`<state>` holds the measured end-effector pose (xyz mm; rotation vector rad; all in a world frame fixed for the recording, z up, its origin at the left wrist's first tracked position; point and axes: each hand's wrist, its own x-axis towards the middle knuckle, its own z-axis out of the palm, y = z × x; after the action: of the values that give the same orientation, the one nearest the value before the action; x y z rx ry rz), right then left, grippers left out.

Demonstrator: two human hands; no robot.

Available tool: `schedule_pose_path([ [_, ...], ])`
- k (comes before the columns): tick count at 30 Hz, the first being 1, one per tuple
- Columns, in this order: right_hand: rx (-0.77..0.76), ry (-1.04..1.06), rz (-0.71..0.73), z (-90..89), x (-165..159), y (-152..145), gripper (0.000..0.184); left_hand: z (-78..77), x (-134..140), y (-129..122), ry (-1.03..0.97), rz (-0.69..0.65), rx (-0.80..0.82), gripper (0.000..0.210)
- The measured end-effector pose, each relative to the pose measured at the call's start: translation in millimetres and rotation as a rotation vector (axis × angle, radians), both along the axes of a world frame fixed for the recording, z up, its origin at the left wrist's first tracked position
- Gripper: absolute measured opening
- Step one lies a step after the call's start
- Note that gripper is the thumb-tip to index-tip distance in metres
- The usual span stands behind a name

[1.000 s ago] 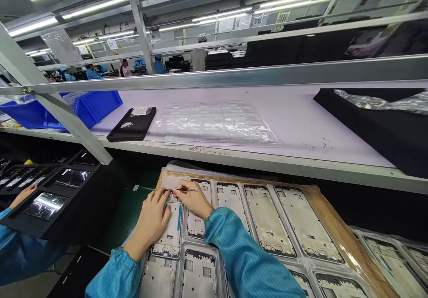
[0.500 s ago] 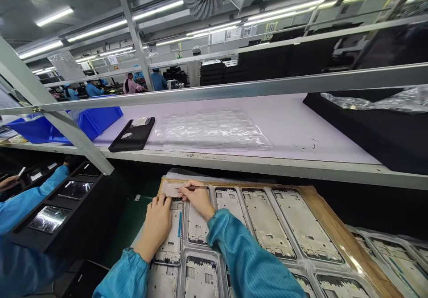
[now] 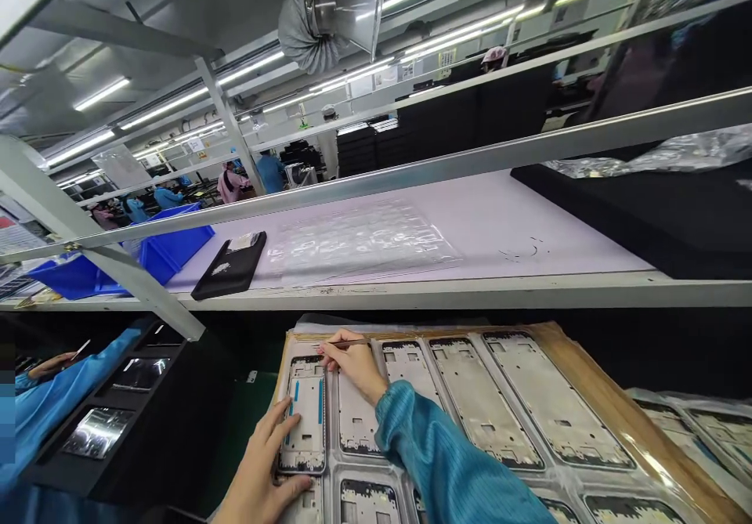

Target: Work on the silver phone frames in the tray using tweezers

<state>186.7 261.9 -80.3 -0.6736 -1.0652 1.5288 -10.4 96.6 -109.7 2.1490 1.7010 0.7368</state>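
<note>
Head view: your tray of phone frames (image 3: 546, 336) fills the bench at 6 o'clock, no writing legible on it. Your left hand (image 3: 264, 473), fingers spread, grips the blue-striped phone frame (image 3: 305, 414) at 7 o'clock. Your right hand (image 3: 352, 361) pinches tweezers (image 3: 341, 343) at the frame's upper edge.

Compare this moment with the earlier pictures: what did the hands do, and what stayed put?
The left hand slid back from the top of the phone frame to grip its lower left edge, uncovering the frame. The right hand eased slightly right, off the frame's top edge, keeping its pinch on the tweezers. The tray of frames stayed put. The camera tilted upward.
</note>
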Motion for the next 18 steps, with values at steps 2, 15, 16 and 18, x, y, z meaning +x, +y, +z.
schedule_pose_path([
  [2, 0.005, -0.004, 0.015, 0.9, 1, -1, 0.049, 5.8, 4, 11, -0.028, 0.049, -0.055, 0.054],
  [15, -0.006, 0.004, 0.003, -1.6, 5, 1, 0.057, 102.3, -50, 101, 0.01, 0.327, 0.353, 0.032],
  [16, -0.004, 0.001, 0.002, -1.5, 4, 1, 0.058, 122.0, -65, 120, 0.028, 0.405, 0.385, 0.031],
  [18, 0.005, -0.009, 0.001, -0.8, 4, 1, 0.06, 156.1, -92, 156, 0.08, 0.524, 0.406, 0.024],
])
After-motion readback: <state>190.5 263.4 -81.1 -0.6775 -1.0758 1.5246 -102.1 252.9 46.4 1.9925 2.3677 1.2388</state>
